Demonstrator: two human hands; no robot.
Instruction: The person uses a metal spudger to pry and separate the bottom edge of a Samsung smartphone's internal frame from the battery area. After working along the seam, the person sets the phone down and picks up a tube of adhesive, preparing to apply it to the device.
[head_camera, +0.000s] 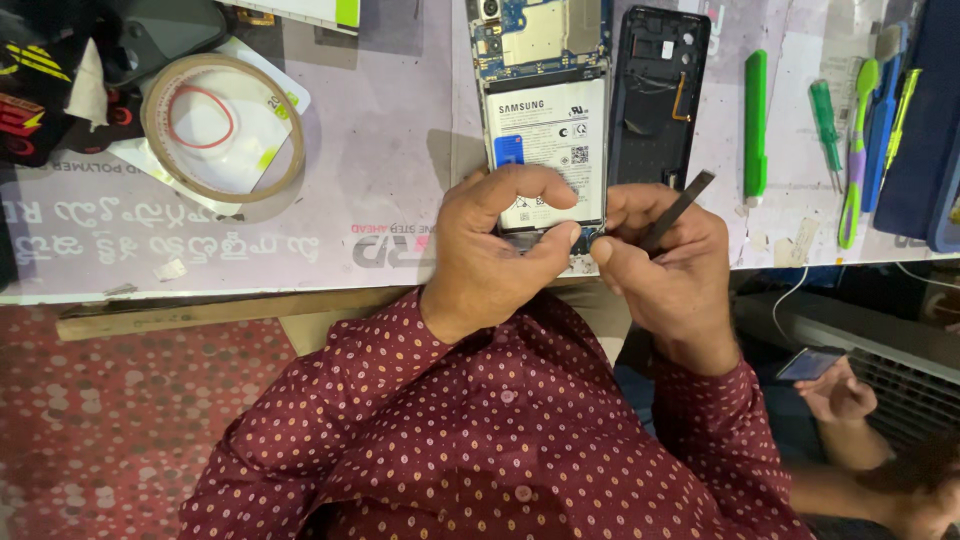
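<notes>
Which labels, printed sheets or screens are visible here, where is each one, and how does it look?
Battery label: on the opened phone, above the left hand; white rectangle, dark print, blue sticker.
Printed mat: covers the table; pale pink, faded lettering.
Small phone screen: lower right, in another person's hand; bluish rectangle.
White sticker sheet: under the tape roll, upper left.

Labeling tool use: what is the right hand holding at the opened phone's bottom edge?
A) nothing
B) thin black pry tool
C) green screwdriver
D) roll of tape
B: the right hand grips a thin black pry tool beside the opened phone, which the left hand steadies.
</notes>
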